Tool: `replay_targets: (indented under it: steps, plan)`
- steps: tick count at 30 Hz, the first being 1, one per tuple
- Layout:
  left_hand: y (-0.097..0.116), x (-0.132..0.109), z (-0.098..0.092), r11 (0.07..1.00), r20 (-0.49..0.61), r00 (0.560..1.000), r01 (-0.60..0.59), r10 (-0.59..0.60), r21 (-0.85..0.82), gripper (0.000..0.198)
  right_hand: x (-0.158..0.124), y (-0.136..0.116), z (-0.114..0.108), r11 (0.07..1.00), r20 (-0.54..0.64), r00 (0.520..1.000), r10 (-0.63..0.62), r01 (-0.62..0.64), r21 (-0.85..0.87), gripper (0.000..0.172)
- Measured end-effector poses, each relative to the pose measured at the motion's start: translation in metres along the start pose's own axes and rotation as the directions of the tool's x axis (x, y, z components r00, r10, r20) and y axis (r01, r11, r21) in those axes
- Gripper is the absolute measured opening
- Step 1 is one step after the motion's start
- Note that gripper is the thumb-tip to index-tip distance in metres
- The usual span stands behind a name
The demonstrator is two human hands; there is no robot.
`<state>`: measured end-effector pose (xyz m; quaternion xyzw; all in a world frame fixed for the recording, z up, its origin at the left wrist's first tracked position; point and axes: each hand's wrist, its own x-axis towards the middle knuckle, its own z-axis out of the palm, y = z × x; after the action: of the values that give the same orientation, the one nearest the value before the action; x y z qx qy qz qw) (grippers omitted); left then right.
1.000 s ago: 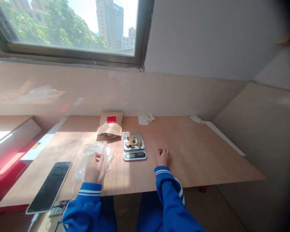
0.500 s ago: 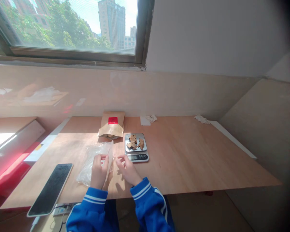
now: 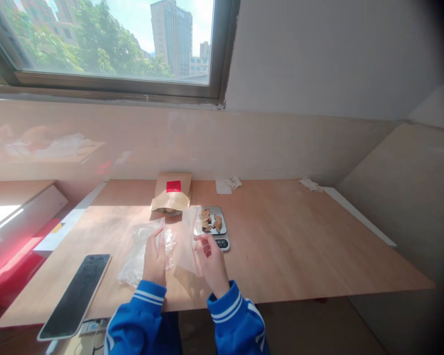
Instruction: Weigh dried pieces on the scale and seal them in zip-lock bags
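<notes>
Left hand (image 3: pixel 154 261) bare, upright, low centre of frame, fingers pointing up; right hand (image 3: pixel 211 261) just beside it, fingers curled inward, not touching the left; forearms in blue white-striped sleeves (image 3: pixel 237 315) rise from bottom edge.

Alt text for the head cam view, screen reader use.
Hands at a wooden table: right hand holds up a clear zip bag, left hand rests on crumpled clear plastic. Brown slices sit on a digital scale, near a kraft pouch and a phone.
</notes>
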<state>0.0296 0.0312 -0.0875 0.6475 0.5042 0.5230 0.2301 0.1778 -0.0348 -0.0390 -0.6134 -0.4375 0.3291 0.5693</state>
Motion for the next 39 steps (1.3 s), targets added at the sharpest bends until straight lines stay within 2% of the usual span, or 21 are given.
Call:
replay_targets:
  steps: [2, 4, 7, 9, 12, 14, 16, 19, 21, 24, 25, 26, 28, 30, 32, 34, 39]
  plan:
    - [0.018, -0.003, 0.002, 0.991, -0.026, 0.991, -0.132, 0.132, 0.019, 0.036, -0.001, -0.004, -0.010, 1.000, 0.000, 1.000, -0.019, 0.019, -0.022, 0.019]
    - [0.035, -0.010, 0.005, 0.962, 0.100, 0.957, -0.268, 0.273, -0.053, 0.041, -0.001, -0.008, -0.014, 0.999, 0.022, 0.999, -0.033, 0.033, -0.014, 0.021]
    - [0.054, -0.020, 0.009, 0.938, 0.268, 0.899, -0.332, 0.345, -0.095, 0.055, -0.002, -0.011, -0.014, 0.997, 0.105, 0.993, -0.053, 0.046, 0.069, 0.024]
    - [0.059, -0.023, 0.013, 0.935, 0.285, 0.891, -0.347, 0.354, -0.079, 0.057, -0.002, -0.013, -0.012, 0.991, 0.137, 0.989, -0.064, 0.046, 0.129, 0.026]
    - [0.061, -0.023, 0.016, 0.936, 0.187, 0.917, -0.342, 0.351, -0.081, 0.051, -0.002, -0.014, -0.013, 0.985, 0.145, 0.987, -0.071, 0.046, 0.167, 0.027]
    - [0.062, -0.021, 0.016, 0.952, 0.090, 0.949, -0.296, 0.303, -0.084, 0.046, 0.000, -0.011, -0.015, 0.988, 0.158, 0.986, -0.050, 0.026, 0.152, 0.026]
    - [0.062, -0.016, 0.014, 0.970, -0.031, 0.973, -0.231, 0.229, -0.080, 0.043, 0.004, -0.005, -0.020, 0.990, 0.116, 0.993, -0.001, -0.016, 0.142, 0.025]
    - [0.064, -0.008, 0.006, 0.981, -0.174, 0.971, -0.180, 0.165, -0.071, 0.042, 0.013, 0.006, -0.033, 0.986, -0.032, 0.997, 0.073, -0.068, 0.150, 0.028]
    - [0.064, -0.002, 0.001, 0.980, -0.176, 0.967, -0.193, 0.182, -0.049, 0.038, 0.021, 0.011, -0.043, 0.987, -0.018, 0.997, 0.077, -0.074, 0.141, 0.030]
    - [0.059, 0.007, -0.004, 0.968, -0.119, 0.962, -0.249, 0.246, -0.013, 0.032, 0.033, 0.017, -0.056, 0.994, 0.182, 0.983, 0.023, -0.041, 0.097, 0.036]
    - [0.056, 0.010, -0.004, 0.965, -0.107, 0.959, -0.264, 0.261, -0.012, 0.032, 0.037, 0.020, -0.059, 0.998, 0.198, 0.980, -0.001, -0.012, 0.063, 0.039]
    - [0.052, 0.013, -0.003, 0.961, -0.099, 0.957, -0.275, 0.273, -0.013, 0.032, 0.043, 0.023, -0.060, 1.000, 0.167, 0.986, -0.026, 0.026, 0.006, 0.040]
    - [0.042, 0.019, 0.000, 0.957, -0.095, 0.952, -0.291, 0.290, 0.002, 0.031, 0.055, 0.033, -0.060, 0.979, 0.018, 0.995, -0.101, 0.103, -0.177, 0.037]
    - [0.031, 0.022, 0.006, 0.952, -0.120, 0.945, -0.302, 0.305, 0.047, 0.029, 0.068, 0.045, -0.058, 0.913, -0.097, 0.978, -0.183, 0.133, -0.385, 0.032]
    - [0.020, 0.022, 0.014, 0.950, -0.154, 0.938, -0.301, 0.310, 0.084, 0.030, 0.079, 0.055, -0.055, 0.836, -0.136, 0.969, -0.206, 0.102, -0.540, 0.032]
    - [0.009, 0.018, 0.024, 0.951, -0.162, 0.938, -0.298, 0.307, 0.079, 0.029, 0.086, 0.063, -0.053, 0.774, -0.146, 0.974, -0.174, 0.043, -0.632, 0.033]
    - [-0.010, 0.010, 0.044, 0.951, -0.096, 0.952, -0.298, 0.291, -0.079, 0.031, 0.087, 0.074, -0.053, 0.708, -0.178, 0.975, -0.131, -0.034, -0.705, 0.021]
